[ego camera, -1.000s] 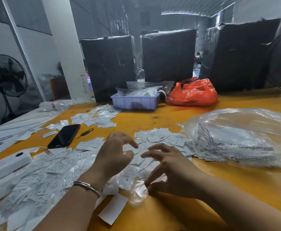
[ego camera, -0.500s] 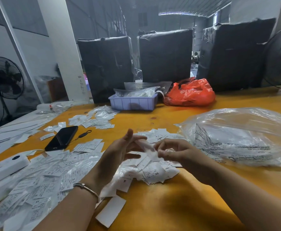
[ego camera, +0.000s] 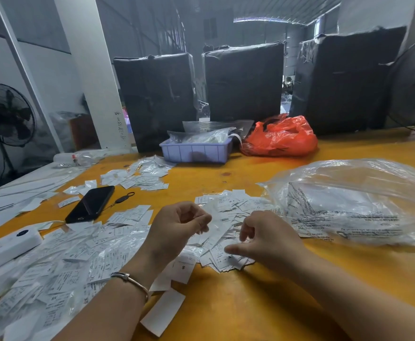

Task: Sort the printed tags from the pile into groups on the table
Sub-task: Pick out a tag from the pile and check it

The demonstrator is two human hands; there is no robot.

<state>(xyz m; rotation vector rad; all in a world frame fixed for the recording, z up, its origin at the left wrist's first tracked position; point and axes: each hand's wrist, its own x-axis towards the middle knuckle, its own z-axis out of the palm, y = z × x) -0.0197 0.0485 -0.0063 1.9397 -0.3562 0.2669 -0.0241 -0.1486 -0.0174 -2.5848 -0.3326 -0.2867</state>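
Now, mid-sort over the tag pile (ego camera: 226,232) on the yellow bench (ego camera: 250,303).
Left hand (ego camera: 179,227) pinches a tag in curled fingers; right hand (ego camera: 268,238) hovers loosely curled, holding nothing I can see. Next, probably: read the size, drop it on the matching group.

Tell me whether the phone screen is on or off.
Off. The phone lies face up on the table, and its screen is plain black.

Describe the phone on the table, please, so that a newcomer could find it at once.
Start at the lilac plastic tray at the back of the yellow table, then look down and left. The phone lies flat, screen up: the one glossy black slab among white tags.
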